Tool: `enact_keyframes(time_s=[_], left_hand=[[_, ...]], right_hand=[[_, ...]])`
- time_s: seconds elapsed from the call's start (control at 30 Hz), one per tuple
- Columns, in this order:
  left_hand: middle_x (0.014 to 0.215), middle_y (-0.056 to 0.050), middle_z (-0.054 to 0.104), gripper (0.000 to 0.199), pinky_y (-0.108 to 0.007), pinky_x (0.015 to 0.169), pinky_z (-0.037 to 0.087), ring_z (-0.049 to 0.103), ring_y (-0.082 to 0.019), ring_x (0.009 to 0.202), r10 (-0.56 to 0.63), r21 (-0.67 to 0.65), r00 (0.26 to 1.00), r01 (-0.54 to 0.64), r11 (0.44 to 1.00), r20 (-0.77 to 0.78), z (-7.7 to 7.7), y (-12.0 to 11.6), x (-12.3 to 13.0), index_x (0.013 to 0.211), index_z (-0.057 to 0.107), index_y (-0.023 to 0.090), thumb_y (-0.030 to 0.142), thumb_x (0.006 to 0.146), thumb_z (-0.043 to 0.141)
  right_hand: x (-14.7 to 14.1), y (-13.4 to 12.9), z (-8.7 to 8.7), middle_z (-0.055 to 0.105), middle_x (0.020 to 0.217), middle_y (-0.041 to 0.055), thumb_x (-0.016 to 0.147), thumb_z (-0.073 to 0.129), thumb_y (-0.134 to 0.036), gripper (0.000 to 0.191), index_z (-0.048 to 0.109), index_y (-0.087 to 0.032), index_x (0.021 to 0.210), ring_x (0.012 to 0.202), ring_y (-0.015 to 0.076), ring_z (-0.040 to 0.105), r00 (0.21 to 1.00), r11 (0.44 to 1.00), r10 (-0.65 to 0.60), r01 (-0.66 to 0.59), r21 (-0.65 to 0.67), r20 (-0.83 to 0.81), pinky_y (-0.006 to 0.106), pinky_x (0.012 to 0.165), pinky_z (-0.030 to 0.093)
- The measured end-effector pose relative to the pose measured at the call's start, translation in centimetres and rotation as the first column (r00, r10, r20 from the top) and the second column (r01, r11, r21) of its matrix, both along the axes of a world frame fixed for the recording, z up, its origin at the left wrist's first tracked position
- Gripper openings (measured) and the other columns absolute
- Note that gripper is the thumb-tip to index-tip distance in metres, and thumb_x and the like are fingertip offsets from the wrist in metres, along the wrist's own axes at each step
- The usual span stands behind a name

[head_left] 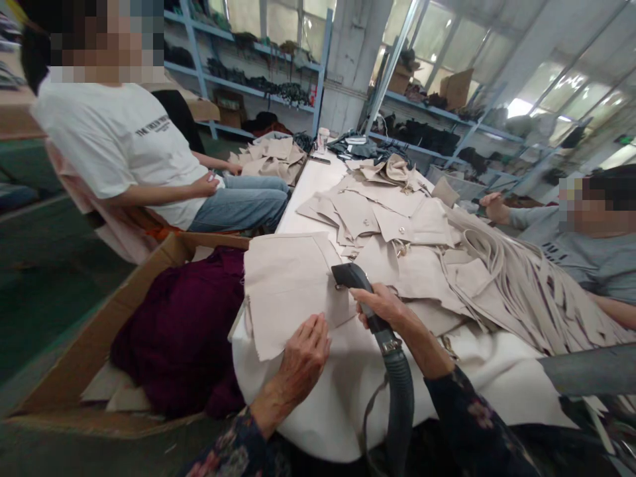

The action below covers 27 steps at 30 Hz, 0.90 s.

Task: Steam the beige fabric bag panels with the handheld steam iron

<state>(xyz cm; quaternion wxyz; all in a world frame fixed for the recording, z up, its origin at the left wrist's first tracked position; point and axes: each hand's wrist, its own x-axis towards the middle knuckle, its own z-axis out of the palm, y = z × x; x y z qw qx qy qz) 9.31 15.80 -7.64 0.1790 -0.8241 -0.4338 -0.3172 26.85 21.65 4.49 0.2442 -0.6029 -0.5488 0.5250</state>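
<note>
My right hand (385, 306) is wrapped around a black thread trimmer (354, 277), which has a ribbed hose (400, 387) running down toward me. The trimmer's head lies over the right edge of a flat beige fabric piece (291, 285). At that piece's near right edge is my left hand (305, 351), its fingers pressed together on the cloth; the thumb is mostly hidden. Other fabric edges show beneath the top piece at its left side. Beyond the trimmer, more beige pieces (352, 212) with small metal fittings lie in a loose heap.
A cardboard box (64, 387) with dark purple cloth (183, 331) stands left of the white table (342, 424). Long beige straps (517, 278) cover the right side. One person (124, 139) sits at left, another (561, 232) at right. Loaded shelves (258, 46) line the back.
</note>
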Motion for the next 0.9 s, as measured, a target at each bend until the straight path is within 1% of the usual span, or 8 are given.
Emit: enact_keyframes(time_s=[0.1, 0.2, 0.33, 0.5, 0.6, 0.67, 0.77, 0.9], left_hand=[[0.113, -0.020, 0.067, 0.030, -0.039, 0.087, 0.056, 0.062, -0.029, 0.107, 0.009, 0.030, 1.000, -0.010, 1.000, 0.021, 0.0, 0.0, 0.1, 0.109, 0.064, -0.001, 0.012, 0.090, 0.046], [0.112, -0.020, 0.068, 0.029, -0.040, 0.087, 0.056, 0.063, -0.029, 0.106, -0.004, 0.047, 0.998, 0.002, 0.999, 0.058, 0.0, 0.1, 0.1, 0.108, 0.065, -0.001, 0.012, 0.089, 0.047], [0.112, -0.023, 0.067, 0.029, -0.041, 0.087, 0.054, 0.062, -0.030, 0.106, -0.018, 0.044, 0.995, 0.014, 0.999, 0.103, -0.3, 0.1, 0.3, 0.109, 0.063, -0.003, 0.011, 0.088, 0.048], [0.116, -0.020, 0.066, 0.031, -0.041, 0.090, 0.052, 0.061, -0.027, 0.110, 0.009, -0.006, 0.995, -0.009, 1.000, 0.099, -0.5, 0.0, 0.3, 0.112, 0.062, 0.001, 0.011, 0.091, 0.042], [0.118, -0.019, 0.066, 0.032, -0.040, 0.091, 0.051, 0.060, -0.027, 0.111, 0.020, -0.026, 0.995, -0.018, 1.000, 0.093, -0.4, -0.1, 0.3, 0.115, 0.060, 0.001, 0.014, 0.091, 0.043], [0.119, -0.019, 0.065, 0.034, -0.039, 0.092, 0.051, 0.060, -0.027, 0.112, 0.027, -0.041, 0.994, -0.023, 0.999, 0.102, -0.4, -0.2, 0.4, 0.118, 0.058, 0.000, 0.015, 0.091, 0.044], [0.117, -0.018, 0.066, 0.032, -0.039, 0.091, 0.051, 0.060, -0.028, 0.110, 0.031, -0.032, 0.990, -0.026, 0.999, 0.139, -0.6, -0.1, 0.5, 0.116, 0.058, 0.000, 0.013, 0.090, 0.045], [0.117, -0.018, 0.065, 0.030, -0.040, 0.095, 0.049, 0.057, -0.027, 0.115, 0.024, -0.007, 0.985, -0.023, 1.000, 0.172, -1.3, -0.4, 0.5, 0.115, 0.057, 0.002, 0.011, 0.089, 0.045]], right_hand=[[1.0, 0.0, 0.7, 0.056, 0.057, 0.0006, 0.080, 0.059, -0.045, 0.033, 0.053, -0.014, 0.071, 0.042, 0.0101, 0.053, 1.000, 1.000, -0.013, 0.013, 0.004, -0.002, 0.021, 0.037, 0.046], [2.1, -1.7, 1.3, 0.056, 0.060, 0.0004, 0.080, 0.061, -0.048, 0.035, 0.052, -0.015, 0.075, 0.042, 0.0104, 0.053, 1.000, 1.000, 0.015, -0.015, -0.007, -0.012, 0.022, 0.036, 0.046], [2.4, -3.1, 0.9, 0.057, 0.062, 0.0004, 0.081, 0.060, -0.049, 0.035, 0.051, -0.015, 0.080, 0.043, 0.0108, 0.054, 0.998, 0.996, 0.057, -0.055, -0.071, 0.028, 0.023, 0.037, 0.048], [0.3, 0.2, 0.3, 0.056, 0.059, 0.0005, 0.081, 0.060, -0.041, 0.028, 0.051, -0.014, 0.074, 0.041, 0.0111, 0.054, 0.994, 0.996, 0.075, -0.071, -0.058, 0.075, 0.023, 0.035, 0.046], [-1.3, 2.9, 0.6, 0.055, 0.055, 0.0002, 0.080, 0.061, -0.039, 0.029, 0.051, -0.014, 0.069, 0.039, 0.0108, 0.052, 0.993, 0.997, 0.069, -0.066, -0.034, 0.100, 0.022, 0.034, 0.045], [-2.0, 3.7, 1.0, 0.054, 0.053, -0.0001, 0.080, 0.061, -0.040, 0.030, 0.051, -0.014, 0.067, 0.039, 0.0101, 0.052, 0.992, 0.997, 0.072, -0.070, -0.017, 0.108, 0.021, 0.034, 0.044], [-2.6, 2.5, 1.8, 0.054, 0.049, 0.0004, 0.082, 0.057, -0.043, 0.034, 0.053, -0.013, 0.067, 0.038, 0.0102, 0.051, 0.986, 0.992, 0.127, -0.127, -0.003, 0.108, 0.020, 0.035, 0.043], [-4.3, -1.0, 3.2, 0.056, 0.046, 0.0014, 0.084, 0.052, -0.045, 0.038, 0.055, -0.014, 0.065, 0.036, 0.0113, 0.051, 0.941, 0.948, 0.316, -0.309, -0.079, 0.118, 0.021, 0.036, 0.043]])
